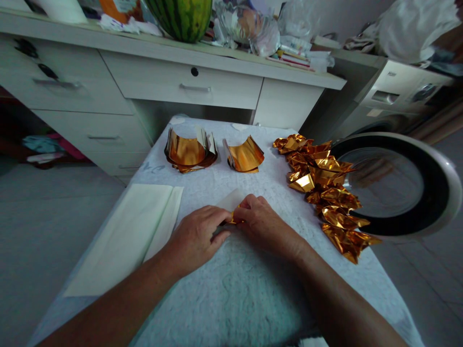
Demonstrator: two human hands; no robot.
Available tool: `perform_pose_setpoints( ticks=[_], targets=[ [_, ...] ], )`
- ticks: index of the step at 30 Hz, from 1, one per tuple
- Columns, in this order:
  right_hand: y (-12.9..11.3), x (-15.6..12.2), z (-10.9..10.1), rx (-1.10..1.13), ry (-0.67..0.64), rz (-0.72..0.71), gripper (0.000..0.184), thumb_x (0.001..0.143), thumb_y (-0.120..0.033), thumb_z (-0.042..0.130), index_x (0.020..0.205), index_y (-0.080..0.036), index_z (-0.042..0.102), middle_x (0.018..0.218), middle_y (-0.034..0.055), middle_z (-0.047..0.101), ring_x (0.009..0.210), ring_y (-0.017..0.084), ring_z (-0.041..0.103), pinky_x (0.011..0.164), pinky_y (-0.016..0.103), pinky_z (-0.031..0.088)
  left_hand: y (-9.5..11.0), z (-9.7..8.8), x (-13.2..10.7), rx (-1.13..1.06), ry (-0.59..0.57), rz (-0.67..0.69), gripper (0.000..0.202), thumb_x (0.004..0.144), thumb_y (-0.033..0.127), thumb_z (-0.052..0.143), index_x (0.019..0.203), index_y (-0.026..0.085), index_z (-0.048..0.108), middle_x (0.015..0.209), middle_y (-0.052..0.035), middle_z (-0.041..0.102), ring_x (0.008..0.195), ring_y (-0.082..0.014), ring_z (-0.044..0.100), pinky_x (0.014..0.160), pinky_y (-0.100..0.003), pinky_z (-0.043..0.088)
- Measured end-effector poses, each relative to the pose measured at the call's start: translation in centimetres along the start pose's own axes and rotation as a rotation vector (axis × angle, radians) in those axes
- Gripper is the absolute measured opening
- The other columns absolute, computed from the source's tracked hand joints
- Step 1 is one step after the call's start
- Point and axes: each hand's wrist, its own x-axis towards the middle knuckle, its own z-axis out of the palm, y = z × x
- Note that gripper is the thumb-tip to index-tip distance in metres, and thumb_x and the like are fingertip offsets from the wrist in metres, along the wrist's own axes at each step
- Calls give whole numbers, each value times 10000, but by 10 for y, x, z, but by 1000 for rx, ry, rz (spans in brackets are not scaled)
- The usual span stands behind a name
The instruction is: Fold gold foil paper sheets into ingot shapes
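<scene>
The right hand (265,224) is pinching one small piece of shiny gold foil with a pale, translucent paper part (231,198), thumb and fingertips closing narrowly on it. The left hand (198,236) is touching the foil's other end; its thumb and forefinger are sitting slightly apart, and I cannot tell whether that grip is closing on it.

The piece is lying low over the middle of the surface (217,299), which a pale, bluish patterned cloth is covering. Its gold is showing as a narrow, glossy bit between the fingertips, while the pale part is reaching away from the person, leaning slightly right. The gold bit is running roughly side to side; the hands are hiding the full long axis.

Beyond, two curled stacks of gold sheets, a larger left one (188,150) and a smaller right one (246,155), are opening upward. Crumpled gold foil shapes (331,197) are overlapping too much for counting on the right. Flat, cream-white paper sheets (123,236) are lying at left, slanting away.
</scene>
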Motion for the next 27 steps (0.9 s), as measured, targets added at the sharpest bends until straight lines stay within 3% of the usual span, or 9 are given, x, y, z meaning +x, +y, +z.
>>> perform_pose_setpoints(
  ticks=[10,16,27],
  targets=[
    [-4,-3,-1,4,47,-2,109,874,-134,583,852,-173,683,947,79,566,853,180,480,786,324,367,-3,1,1,-50,-14,7,137,909,118,539,821,186,618,825,-12,636,842,-181,591,773,-327,461],
    [-4,-1,4,166,93,-77,91,795,-69,601,806,-153,633,842,40,579,811,158,499,742,278,374,-2,2,3,-43,-28,-24,140,922,150,533,817,179,621,837,-25,636,854,-189,585,793,-342,465],
    [-3,1,-2,245,18,-58,122,814,-51,603,822,-147,677,872,44,614,846,156,529,795,283,386,-4,-4,1,-11,-15,-106,96,835,110,634,801,199,643,916,-19,610,935,-200,566,831,-356,466]
  ],
)
